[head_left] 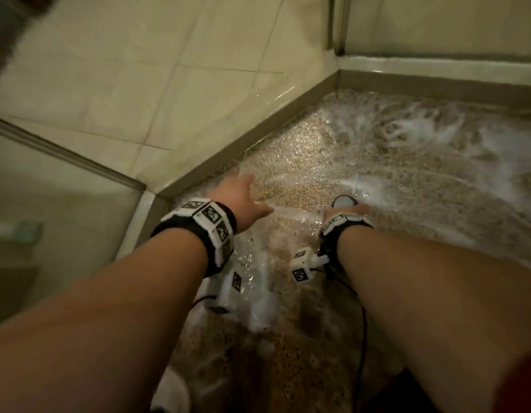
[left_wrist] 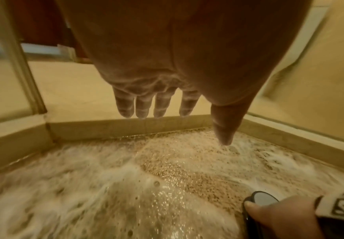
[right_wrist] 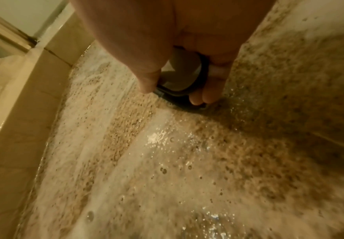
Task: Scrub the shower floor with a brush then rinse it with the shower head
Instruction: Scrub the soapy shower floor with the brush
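The speckled brown shower floor point(head_left: 303, 162) is wet and streaked with white foam. My right hand point(head_left: 346, 211) grips a dark brush with a grey top point(head_left: 344, 201) and holds it down on the floor; thumb and fingers curl round its sides in the right wrist view, brush point(right_wrist: 184, 77). The same brush point(left_wrist: 263, 198) shows at the lower right of the left wrist view. My left hand point(head_left: 246, 201) hovers over the floor near the raised curb, fingers point(left_wrist: 144, 105) straight and spread, holding nothing. No shower head is in view.
A beige curb point(head_left: 249, 135) borders the floor on the left and far side, meeting at a corner point(head_left: 337, 73). Beyond it lie cream floor tiles point(head_left: 124, 70). A glass panel with a metal frame point(head_left: 64, 153) stands at the left. Foam point(head_left: 437, 135) lies thick at the far right.
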### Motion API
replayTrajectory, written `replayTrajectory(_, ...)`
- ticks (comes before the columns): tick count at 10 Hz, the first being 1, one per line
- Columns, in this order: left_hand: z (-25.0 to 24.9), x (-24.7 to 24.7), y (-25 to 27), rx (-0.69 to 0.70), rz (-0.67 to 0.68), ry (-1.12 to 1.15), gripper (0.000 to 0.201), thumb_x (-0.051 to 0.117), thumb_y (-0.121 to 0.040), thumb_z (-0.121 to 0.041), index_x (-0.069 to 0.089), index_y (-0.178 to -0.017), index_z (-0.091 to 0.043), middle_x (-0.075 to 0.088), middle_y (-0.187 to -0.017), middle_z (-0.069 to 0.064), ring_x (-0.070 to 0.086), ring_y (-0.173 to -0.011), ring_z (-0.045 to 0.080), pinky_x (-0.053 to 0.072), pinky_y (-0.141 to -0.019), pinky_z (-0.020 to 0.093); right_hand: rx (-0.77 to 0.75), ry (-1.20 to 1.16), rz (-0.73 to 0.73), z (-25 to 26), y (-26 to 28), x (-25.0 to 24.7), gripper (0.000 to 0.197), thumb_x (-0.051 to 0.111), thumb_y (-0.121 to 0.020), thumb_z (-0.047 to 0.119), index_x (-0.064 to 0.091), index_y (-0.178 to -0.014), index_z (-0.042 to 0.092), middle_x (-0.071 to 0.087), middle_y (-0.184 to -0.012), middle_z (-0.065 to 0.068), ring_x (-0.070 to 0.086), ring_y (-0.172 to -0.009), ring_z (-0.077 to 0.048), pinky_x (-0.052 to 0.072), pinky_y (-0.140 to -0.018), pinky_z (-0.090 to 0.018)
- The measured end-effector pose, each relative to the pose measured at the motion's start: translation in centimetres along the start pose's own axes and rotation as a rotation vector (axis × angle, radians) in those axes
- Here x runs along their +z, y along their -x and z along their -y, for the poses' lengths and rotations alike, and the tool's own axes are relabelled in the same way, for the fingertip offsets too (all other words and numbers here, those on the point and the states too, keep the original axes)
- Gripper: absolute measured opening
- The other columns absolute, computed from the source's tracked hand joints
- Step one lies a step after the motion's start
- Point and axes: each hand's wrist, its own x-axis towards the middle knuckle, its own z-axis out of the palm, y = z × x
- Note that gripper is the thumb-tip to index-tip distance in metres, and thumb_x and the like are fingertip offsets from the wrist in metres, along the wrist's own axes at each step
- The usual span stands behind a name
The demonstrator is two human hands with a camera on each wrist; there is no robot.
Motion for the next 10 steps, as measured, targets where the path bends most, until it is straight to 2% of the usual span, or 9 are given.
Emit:
replayTrajectory(1,-0.9,-1.2,-1.7,-0.005,0.041,-0.096,0.089,0.076,-0.091,-0.047,0.028,-0.163,-0.025,0.038,-0.164,0.009,0.046,-0.144,0.031,0.042,-0.113,0.042,-0.095,-0.161,-0.153,0.1,-2.2,1.4,0.059,0.005,-0.106,0.045,0.013,-0.161,0.026,0.062,-0.121,0.013,0.042,-0.074,-0.004,0.010,-0.023,-0.028)
replayTrajectory(2,-2.9,1.2,-4.3,-0.007,0.079,-0.102,0.087,0.075,-0.092,-0.048,0.031,-0.162,-0.020,0.041,-0.162,0.012,0.047,-0.142,0.033,0.044,-0.112,0.043,0.001,0.740,-0.181,0.9,-1.7,-0.3,0.057,0.002,-0.100,0.055,0.049,-0.131,0.052,0.058,-0.112,0.015,0.057,-0.096,-0.003,0.043,-0.061,-0.012)
replayTrajectory(3,-5.4,4.5,-5.7,0.042,0.135,-0.042,0.086,0.068,-0.097,-0.049,0.021,-0.165,-0.022,0.031,-0.167,0.011,0.038,-0.148,0.034,0.038,-0.116,0.044,-0.058,0.088,-0.059,-0.5,-0.8,-0.9,0.060,0.053,-0.101,0.038,0.027,-0.151,0.015,0.035,-0.152,-0.012,0.042,-0.134,-0.034,0.037,-0.098,-0.037)
replayTrajectory(4,-6.9,6.3,-7.7,0.124,0.129,-0.167,0.085,0.061,-0.099,-0.056,0.015,-0.165,-0.028,0.016,-0.171,0.013,0.028,-0.153,0.038,0.030,-0.121,0.049,-0.019,-0.144,-0.091,-1.6,-2.0,-1.2,0.070,0.072,-0.089,0.038,0.033,-0.143,0.016,0.051,-0.136,-0.013,0.054,-0.120,-0.036,0.044,-0.091,-0.040)
replayTrajectory(5,-8.4,6.8,-11.4,0.209,0.061,-0.259,0.089,0.062,-0.094,-0.063,0.017,-0.163,-0.031,0.013,-0.170,0.017,0.026,-0.152,0.042,0.031,-0.122,0.054,-0.044,-0.160,0.016,-2.3,-2.2,-2.8,0.075,0.077,-0.084,0.041,0.036,-0.143,0.021,0.054,-0.131,-0.008,0.058,-0.109,-0.033,0.046,-0.081,-0.038)
replayTrajectory(7,-15.4,10.8,-12.7,0.507,0.037,-0.442,0.104,0.058,-0.090,-0.073,-0.002,-0.165,-0.034,0.002,-0.170,0.024,0.008,-0.156,0.046,0.016,-0.127,0.056,-0.020,-0.260,-0.245,-7.5,-0.7,-8.7,0.063,0.075,-0.082,0.049,0.049,-0.132,0.022,0.061,-0.106,0.000,0.058,-0.084,-0.020,0.049,-0.070,-0.031)
replayTrajectory(8,-19.1,14.1,-10.6,0.666,0.095,-0.483,0.101,0.052,-0.091,-0.077,-0.005,-0.164,-0.036,-0.003,-0.172,0.020,0.002,-0.157,0.044,0.015,-0.126,0.058,0.084,-0.472,-0.409,-12.9,1.6,-11.8,0.069,0.072,-0.085,0.052,0.046,-0.141,0.020,0.059,-0.109,0.000,0.056,-0.083,-0.016,0.053,-0.072,-0.036)
replayTrajectory(9,-21.3,17.5,-8.2,0.789,0.137,-0.491,0.095,0.044,-0.092,-0.080,-0.009,-0.161,-0.042,-0.015,-0.172,0.016,-0.008,-0.158,0.041,0.007,-0.126,0.061,0.205,-0.540,-0.495,-17.8,4.6,-12.5,0.075,0.066,-0.089,0.057,0.042,-0.149,0.018,0.052,-0.144,-0.008,0.056,-0.120,-0.030,0.050,-0.098,-0.043)
replayTrajectory(10,-21.3,21.0,-7.3,0.848,0.132,-0.555,0.093,0.032,-0.091,-0.084,-0.017,-0.160,-0.045,-0.028,-0.168,0.016,-0.019,-0.156,0.042,-0.004,-0.123,0.065,0.268,-0.467,-0.480,-21.8,7.0,-11.9,0.058,0.056,-0.094,0.060,0.054,-0.133,0.018,0.061,-0.122,-0.006,0.060,-0.102,-0.027,0.046,-0.080,-0.035)
